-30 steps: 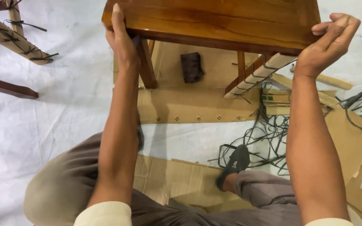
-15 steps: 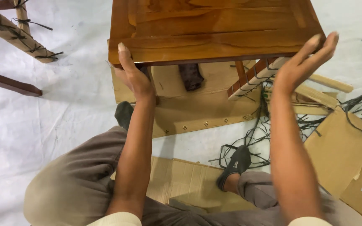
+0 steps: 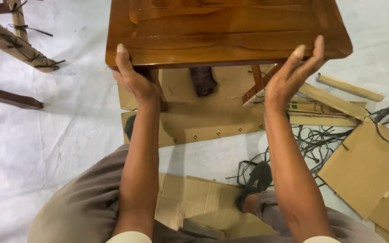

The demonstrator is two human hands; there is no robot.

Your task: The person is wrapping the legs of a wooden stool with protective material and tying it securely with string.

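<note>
A person holds a small brown wooden table [image 3: 226, 29] up at 12 o'clock, with both hands on its near edge. The left hand [image 3: 133, 76] is at 11 o'clock. Its grip is pressed onto the table's near left corner, with the thumb on top and the fingers hidden under the wood. The right hand [image 3: 291, 72] is at 1 o'clock. Its grip is spread flat, with the fingers straight and the tips touching the table's near edge.

Under the table, a dark cloth [image 3: 202, 81] lies on a flat sheet of cardboard [image 3: 203, 121]. One table leg [image 3: 260, 87] near the right hand has pale wrapping around it.

A white sheet [image 3: 46, 135] covers the floor. At 3 o'clock are black strings [image 3: 311, 141] in a tangle, some pale wrapped sticks [image 3: 350, 87] and more cardboard pieces [image 3: 365, 166]. At 10 o'clock is another wrapped wooden leg [image 3: 12, 45]. At 6 o'clock are the person's knees in brown trousers [image 3: 82, 207], and a foot in a dark sock [image 3: 255, 184] on the cardboard.
</note>
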